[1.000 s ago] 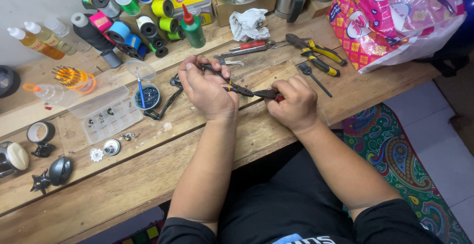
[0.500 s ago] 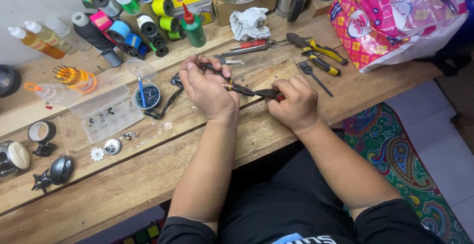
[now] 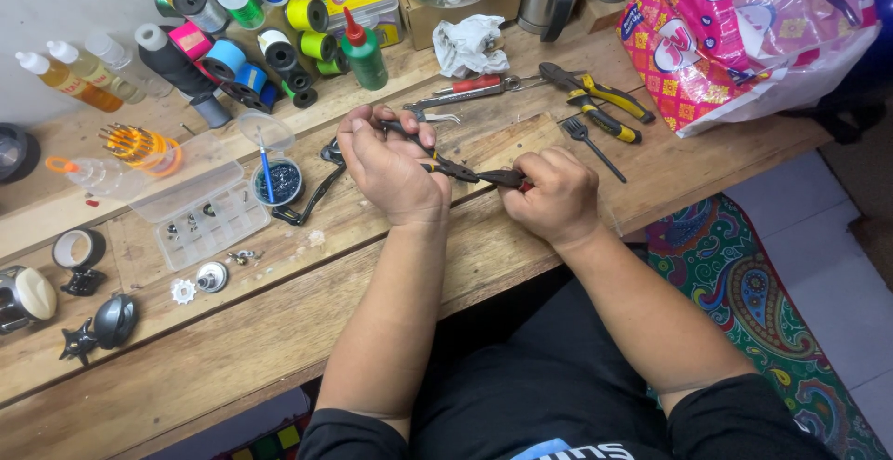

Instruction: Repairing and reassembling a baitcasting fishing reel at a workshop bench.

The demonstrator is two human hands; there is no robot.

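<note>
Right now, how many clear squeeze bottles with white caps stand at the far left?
3: amber bottle, paler yellow bottle, clear bottle, side by side against the wall; more may be hidden.

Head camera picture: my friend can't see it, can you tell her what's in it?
Two hands work at a wooden bench: the right hand grips pliers whose tips reach a small dark part held in the left hand. Thread spools, bottles, a parts box and other tools lie around.

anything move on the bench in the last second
Nothing visibly changed. The left hand still pinches a small dark part, the right hand still grips the pliers pointed at it, and the parts tray and thread spools lie as before.
</note>
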